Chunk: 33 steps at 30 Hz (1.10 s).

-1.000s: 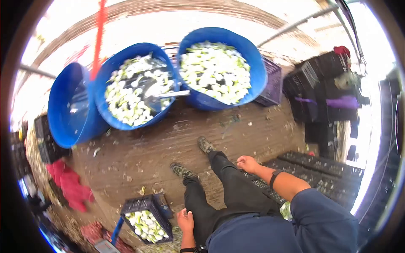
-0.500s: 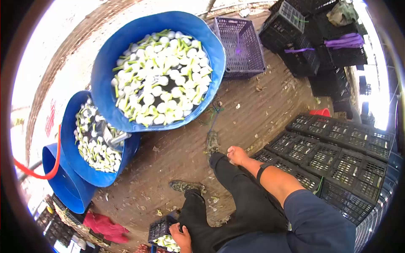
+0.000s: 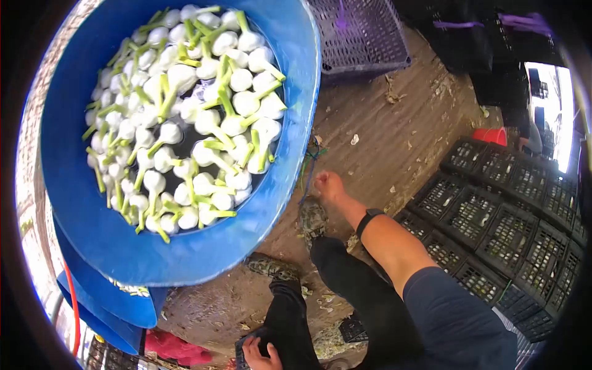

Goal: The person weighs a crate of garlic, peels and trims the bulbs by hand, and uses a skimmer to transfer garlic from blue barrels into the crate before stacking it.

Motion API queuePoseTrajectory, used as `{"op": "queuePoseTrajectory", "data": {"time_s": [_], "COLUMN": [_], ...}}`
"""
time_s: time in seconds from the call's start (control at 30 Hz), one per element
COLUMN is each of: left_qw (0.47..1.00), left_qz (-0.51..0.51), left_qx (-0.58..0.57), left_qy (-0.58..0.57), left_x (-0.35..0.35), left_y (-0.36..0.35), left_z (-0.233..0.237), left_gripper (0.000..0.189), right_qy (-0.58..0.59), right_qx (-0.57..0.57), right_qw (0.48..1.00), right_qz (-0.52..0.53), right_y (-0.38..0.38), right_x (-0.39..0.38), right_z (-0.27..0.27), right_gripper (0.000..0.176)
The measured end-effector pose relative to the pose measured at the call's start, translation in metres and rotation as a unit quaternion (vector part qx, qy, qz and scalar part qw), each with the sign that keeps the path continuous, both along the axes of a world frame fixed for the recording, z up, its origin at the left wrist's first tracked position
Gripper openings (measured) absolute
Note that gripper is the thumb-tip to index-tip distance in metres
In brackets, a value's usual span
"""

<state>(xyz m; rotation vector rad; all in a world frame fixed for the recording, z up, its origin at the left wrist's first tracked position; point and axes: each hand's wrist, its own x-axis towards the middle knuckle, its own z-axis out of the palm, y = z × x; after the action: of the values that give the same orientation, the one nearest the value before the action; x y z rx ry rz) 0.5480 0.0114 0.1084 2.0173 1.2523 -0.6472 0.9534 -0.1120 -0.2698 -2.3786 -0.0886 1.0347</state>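
Note:
A large blue tub (image 3: 302, 98) at the upper left holds water with many white bulbs (image 3: 203, 126) on short trimmed green stems floating in it. My right hand (image 3: 330, 187), a dark band on its wrist, reaches forward with curled fingers close to the tub's right side. I cannot tell whether something small is inside that grip. Thin bluish cord (image 3: 308, 169) lies near its fingertips. Low in the view, my left hand (image 3: 262, 356) rests beside my trouser leg with its fingers apart, over the edge of a dark crate.
Behind the tub stands a purple crate (image 3: 364, 37). Stacked black crates (image 3: 505, 225) line the right side, with a red bucket (image 3: 490, 135) beyond them. More blue tubs (image 3: 123, 302) stand lower left, near red netting (image 3: 176, 348). Peelings litter the brown floor (image 3: 370, 123).
The view has moved nearer the large tub, which now looks bigger. My right hand has moved forward and left, fingers still curled. My left hand stays low by my leg.

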Motion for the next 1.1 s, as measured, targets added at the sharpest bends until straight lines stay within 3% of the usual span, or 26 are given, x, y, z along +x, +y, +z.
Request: {"op": "queuePoseTrajectory", "data": {"time_s": [0.13,0.2,0.27,0.33,0.6,0.67,0.7,0.77,0.8,0.9,0.97,1.0,1.07,1.1], "left_qw": [0.999,0.999,0.998,0.998,0.998,0.998,0.998,0.997,0.995,0.994,0.994,0.994,0.996,0.997], "left_qz": [0.008,0.016,-0.008,0.001,0.006,0.001,-0.008,0.012,0.029,0.039,0.042,0.043,0.027,0.008], "left_qx": [-0.032,-0.043,-0.05,-0.037,-0.063,-0.064,-0.062,-0.079,-0.094,-0.102,-0.097,-0.096,-0.084,-0.076], "left_qy": [0.003,-0.022,0.045,0.042,0.005,0.006,0.007,0.018,0.032,0.012,-0.006,-0.021,-0.004,0.009], "left_x": [0.012,0.015,0.015,-0.011,0.0,-0.005,-0.007,-0.01,-0.01,-0.012,-0.018,-0.021,-0.028,-0.032], "left_y": [0.019,0.028,0.033,0.027,0.047,0.045,0.043,0.043,0.044,0.049,0.051,0.05,0.048,0.046], "left_z": [-0.007,-0.01,-0.011,-0.02,-0.017,-0.016,-0.015,-0.011,-0.011,-0.013,-0.018,-0.02,-0.021,-0.019], "left_gripper": [0.037,0.037,0.036,0.035,0.034,0.034,0.035,0.035,0.035,0.036,0.036,0.036,0.036,0.036], "right_qy": [0.043,0.022,-0.065,0.038,-0.117,-0.119,-0.123,0.041,0.037,-0.056,-0.108,-0.104,-0.22,-0.124], "right_qx": [0.025,-0.016,0.052,-0.109,-0.121,0.04,0.04,0.038,0.041,0.029,0.024,0.026,-0.051,-0.064], "right_qw": [0.995,0.997,0.993,0.993,0.985,0.978,0.978,0.947,0.948,0.986,0.993,0.993,0.973,0.989], "right_qz": [-0.081,-0.078,-0.079,-0.037,-0.047,-0.166,-0.162,-0.315,-0.312,-0.156,-0.046,-0.044,0.05,0.038], "right_y": [0.009,0.01,0.006,0.033,0.043,0.035,0.028,0.019,0.018,0.008,0.008,0.01,0.005,0.02], "right_x": [-0.007,-0.015,-0.027,-0.016,-0.041,-0.038,-0.037,-0.036,-0.032,-0.031,-0.04,-0.045,-0.051,-0.044], "right_z": [-0.061,-0.089,-0.121,-0.069,-0.08,-0.071,-0.066,-0.056,-0.055,-0.062,-0.085,-0.1,-0.14,-0.108], "right_gripper": [0.014,0.019,0.021,0.023,0.015,0.011,0.011,0.009,0.009,0.012,0.015,0.015,0.014,0.013]}}
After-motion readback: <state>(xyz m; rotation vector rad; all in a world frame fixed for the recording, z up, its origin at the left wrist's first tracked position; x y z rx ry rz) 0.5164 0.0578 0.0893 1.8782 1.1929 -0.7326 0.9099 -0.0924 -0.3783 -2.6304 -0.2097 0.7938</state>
